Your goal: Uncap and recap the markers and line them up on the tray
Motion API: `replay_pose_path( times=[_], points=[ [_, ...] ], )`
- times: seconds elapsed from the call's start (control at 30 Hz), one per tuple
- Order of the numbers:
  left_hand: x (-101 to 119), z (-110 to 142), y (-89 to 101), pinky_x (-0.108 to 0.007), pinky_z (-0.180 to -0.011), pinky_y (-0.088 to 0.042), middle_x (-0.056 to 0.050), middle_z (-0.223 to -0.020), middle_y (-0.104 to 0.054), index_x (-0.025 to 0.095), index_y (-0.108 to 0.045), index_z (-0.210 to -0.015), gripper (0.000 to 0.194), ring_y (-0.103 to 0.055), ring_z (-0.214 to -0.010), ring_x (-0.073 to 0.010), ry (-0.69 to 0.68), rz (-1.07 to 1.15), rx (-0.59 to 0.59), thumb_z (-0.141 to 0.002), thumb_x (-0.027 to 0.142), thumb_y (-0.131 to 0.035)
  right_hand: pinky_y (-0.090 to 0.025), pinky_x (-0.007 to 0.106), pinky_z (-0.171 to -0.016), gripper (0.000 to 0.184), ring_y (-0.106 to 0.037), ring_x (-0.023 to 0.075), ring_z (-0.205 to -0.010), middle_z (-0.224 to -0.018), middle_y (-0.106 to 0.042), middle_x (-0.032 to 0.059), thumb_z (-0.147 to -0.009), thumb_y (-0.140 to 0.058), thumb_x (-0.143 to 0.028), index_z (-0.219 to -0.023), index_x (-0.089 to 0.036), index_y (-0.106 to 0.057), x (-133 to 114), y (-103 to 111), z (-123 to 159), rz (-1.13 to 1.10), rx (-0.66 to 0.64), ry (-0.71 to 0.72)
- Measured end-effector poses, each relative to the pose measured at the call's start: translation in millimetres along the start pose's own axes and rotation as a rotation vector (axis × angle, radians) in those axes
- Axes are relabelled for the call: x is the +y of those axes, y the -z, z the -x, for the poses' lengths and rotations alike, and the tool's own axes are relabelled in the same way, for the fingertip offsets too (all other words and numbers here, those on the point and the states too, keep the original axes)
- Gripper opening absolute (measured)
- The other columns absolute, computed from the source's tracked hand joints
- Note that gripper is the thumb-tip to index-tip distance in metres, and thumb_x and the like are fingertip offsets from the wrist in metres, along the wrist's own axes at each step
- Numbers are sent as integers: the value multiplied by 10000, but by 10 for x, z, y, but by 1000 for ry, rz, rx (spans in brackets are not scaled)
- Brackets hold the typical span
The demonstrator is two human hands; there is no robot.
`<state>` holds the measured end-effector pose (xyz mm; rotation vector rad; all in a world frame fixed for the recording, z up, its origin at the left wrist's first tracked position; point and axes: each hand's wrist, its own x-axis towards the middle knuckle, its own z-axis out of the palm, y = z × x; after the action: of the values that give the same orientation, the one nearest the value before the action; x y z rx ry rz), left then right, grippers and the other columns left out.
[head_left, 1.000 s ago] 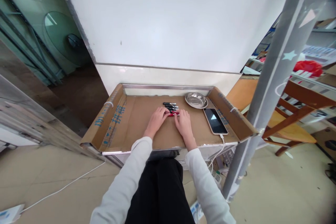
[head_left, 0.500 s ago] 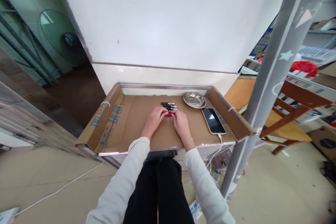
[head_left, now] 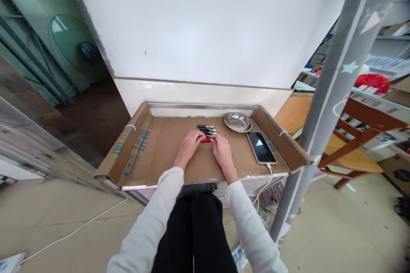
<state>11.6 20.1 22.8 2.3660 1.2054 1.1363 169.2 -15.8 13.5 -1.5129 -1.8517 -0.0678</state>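
Note:
My left hand point(head_left: 188, 146) and my right hand point(head_left: 221, 151) rest on the cardboard-lined table point(head_left: 166, 149), fingertips meeting over a small red object point(head_left: 206, 139). Both hands pinch its ends, the left from the left side, the right from the right. Just beyond the fingers lie several black pen-like pieces point(head_left: 207, 129) in a row. What exactly the red object is I cannot make out.
A round steel bowl point(head_left: 237, 122) sits at the table's back right. A phone point(head_left: 259, 146) on a white cable lies right of my hand. A grey pole point(head_left: 320, 106) rises at the right; wooden chairs point(head_left: 355, 136) stand beyond it. A white wall backs the table.
Both hands stay on the red object; the fingers have closed in slightly over it. The view has shifted a little.

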Motion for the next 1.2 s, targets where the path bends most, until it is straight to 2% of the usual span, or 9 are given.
replay_pose_path(
  times=[0.27,0.4,0.63,0.83,0.93,1.03,1.13,1.2],
  points=[
    [-19,9,-12,-287,-870,-427,-18,-926,-610,226,-590,-933,189,-543,-929,-154,-65,29,8,-912,313,-424,-389,293,-788,236,-548,189,-859,-936,-628,72,-945,-321,-247,-992,-177,-541,28,-9,10,-15,12,21],
    [-26,15,-30,-293,-854,-437,-14,-936,-628,236,-600,-932,186,-560,-923,-162,-89,42,-41,-900,336,-447,-383,296,-772,237,-544,195,-839,-918,-634,73,-944,-332,-250,-976,-176,-555,23,-14,9,-12,3,44],
    [-42,18,-49,-276,-825,-462,13,-954,-651,249,-537,-1016,173,-612,-875,-139,45,150,-70,-869,333,-506,-405,291,-810,256,-552,185,-884,-988,-636,64,-942,-342,-265,-1033,-201,-571,42,-18,-9,-136,-65,125],
    [-31,19,-40,-283,-839,-465,-3,-977,-651,241,-542,-985,141,-611,-923,-146,46,172,-93,-881,308,-474,-416,278,-776,200,-560,183,-847,-895,-641,46,-901,-438,-248,-1031,-211,-586,46,-26,-5,-136,-143,92],
    [-28,12,-49,-288,-837,-465,-4,-995,-651,245,-540,-1008,156,-610,-922,-147,48,157,-105,-881,310,-475,-402,281,-789,201,-561,184,-864,-935,-646,52,-906,-421,-243,-1015,-209,-586,34,-27,4,-92,-115,78],
    [-37,-3,-65,-309,-884,-441,-19,-1048,-640,234,-533,-1045,192,-593,-963,-157,22,108,-65,-882,321,-479,-375,283,-790,211,-560,183,-863,-936,-652,58,-918,-388,-242,-986,-198,-582,27,-21,12,-14,-51,26],
    [-50,-14,-73,-332,-902,-417,-29,-1052,-638,220,-542,-1049,210,-581,-956,-169,-4,36,-40,-883,333,-482,-343,286,-772,212,-551,183,-831,-911,-653,58,-919,-374,-233,-966,-185,-575,31,0,13,59,60,-108],
    [-52,-14,-70,-338,-886,-411,-28,-1018,-641,223,-567,-1021,199,-571,-939,-175,-26,-10,-72,-884,338,-479,-324,286,-754,206,-541,183,-809,-898,-653,57,-911,-376,-218,-968,-179,-571,37,19,10,90,128,-206]
  ],
)
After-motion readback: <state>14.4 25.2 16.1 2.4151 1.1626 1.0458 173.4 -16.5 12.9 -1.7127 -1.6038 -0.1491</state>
